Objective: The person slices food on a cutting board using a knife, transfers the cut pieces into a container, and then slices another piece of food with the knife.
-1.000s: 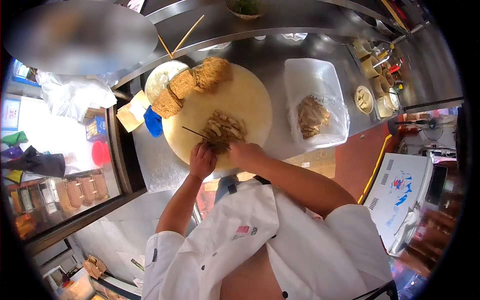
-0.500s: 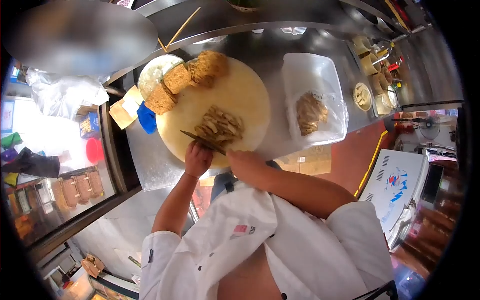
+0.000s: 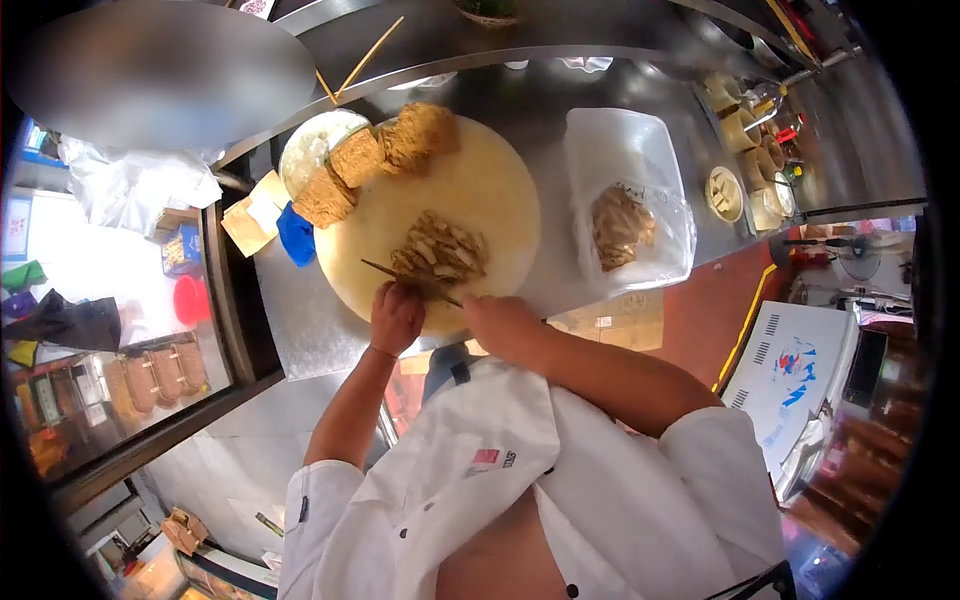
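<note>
On the round cutting board (image 3: 500, 200) lies a pile of sliced brown food (image 3: 440, 245). My right hand (image 3: 503, 324) is closed around the handle of a knife (image 3: 415, 285), whose blade stretches left along the pile's near edge. Close behind the blade, my left hand (image 3: 397, 318) is curled with its fingers bunched together at the board's near edge. Whatever those fingers hold is hidden. Three large browned, rough-surfaced chunks (image 3: 355, 157) sit in a row at the board's upper left.
To the right of the board stands a translucent plastic tub (image 3: 625, 130) with more slices inside. A white bowl (image 3: 305, 145) sits behind the chunks, near a blue cloth-like item (image 3: 295, 235). Seasoning containers (image 3: 762, 165) line the right side. A glass-sided window is at left.
My right hand has shifted slightly right with the knife, and the blade shows at a different tilt, narrower now. My left hand stays nearly in place.
</note>
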Demonstrator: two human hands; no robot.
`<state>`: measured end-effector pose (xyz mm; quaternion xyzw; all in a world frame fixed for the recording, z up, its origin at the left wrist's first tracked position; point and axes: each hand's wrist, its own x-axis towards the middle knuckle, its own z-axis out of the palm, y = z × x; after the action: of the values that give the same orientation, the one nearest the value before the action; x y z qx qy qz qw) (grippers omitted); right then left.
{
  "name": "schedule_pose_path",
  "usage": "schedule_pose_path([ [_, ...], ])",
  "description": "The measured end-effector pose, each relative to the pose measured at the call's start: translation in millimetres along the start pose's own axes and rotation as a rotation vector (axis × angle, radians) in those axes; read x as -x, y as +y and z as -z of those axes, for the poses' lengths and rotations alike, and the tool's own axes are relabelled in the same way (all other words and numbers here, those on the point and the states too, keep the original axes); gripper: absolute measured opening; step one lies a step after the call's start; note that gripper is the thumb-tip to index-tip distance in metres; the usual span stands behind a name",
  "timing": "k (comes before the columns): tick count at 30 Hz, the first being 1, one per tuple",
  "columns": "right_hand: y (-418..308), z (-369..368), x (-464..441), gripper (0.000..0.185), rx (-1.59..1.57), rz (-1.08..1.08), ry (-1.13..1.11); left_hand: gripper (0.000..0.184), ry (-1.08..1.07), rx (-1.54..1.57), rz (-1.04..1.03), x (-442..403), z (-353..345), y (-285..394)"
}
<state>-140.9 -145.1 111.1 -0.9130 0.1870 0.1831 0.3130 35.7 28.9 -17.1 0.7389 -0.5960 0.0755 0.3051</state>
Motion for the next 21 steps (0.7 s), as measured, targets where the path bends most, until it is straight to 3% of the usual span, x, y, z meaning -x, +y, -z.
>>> schedule_pose_path([
  [6,-12,-2,12,0.02,0.009,-0.023,-0.016,0.015,-0.003,-0.013,0.007,8,-8,-5],
  [8,-12,-9,6,0.033,-0.011,0.019,0.043,0.014,-0.019,-0.035,-0.009,6,-5,-2],
  [12,-6,-35,-34,0.033,-0.007,0.036,0.048,0.015,-0.005,0.037,0.03,2,-3,-1],
  [16,1,-42,-54,0.028,0.005,0.087,0.101,0.015,0.002,0.027,0.076,2,-3,1],
  [21,-7,-6,-19,0.021,0.018,0.09,0.051,0.015,0.044,0.003,0.036,4,-2,3],
])
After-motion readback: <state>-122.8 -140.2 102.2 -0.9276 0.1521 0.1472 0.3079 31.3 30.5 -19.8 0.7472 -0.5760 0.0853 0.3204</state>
